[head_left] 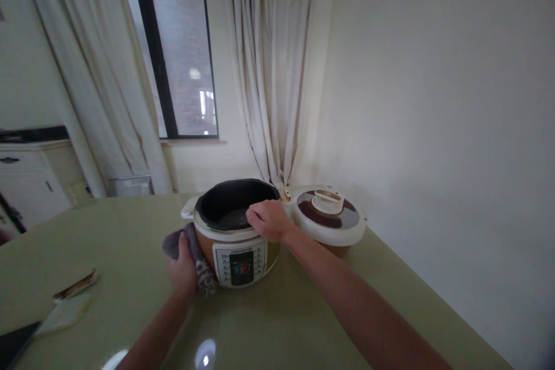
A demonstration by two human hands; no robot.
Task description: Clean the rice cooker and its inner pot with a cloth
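An electric pressure cooker (208,241) stands upright on the table without its lid, its dark inner pot (225,205) showing. Its front panel with buttons and a display faces me. My left hand (182,269) is closed on a grey patterned cloth (197,254), which presses against the cooker's left side. Over the near right part of the rim, my right hand (269,218) is closed with the fingers curled on the cooker's edge. Its fingertips are partly hidden. Just right of the cooker lies a white and brown lid (332,217) with a raised handle, its underside hidden.
The green table (143,225) ends at the wall on the right. A small brown-edged object (76,286) and a dark flat object (17,344) lie at the left. Behind the table are curtains (273,69), a window (184,52) and a white cabinet (32,182).
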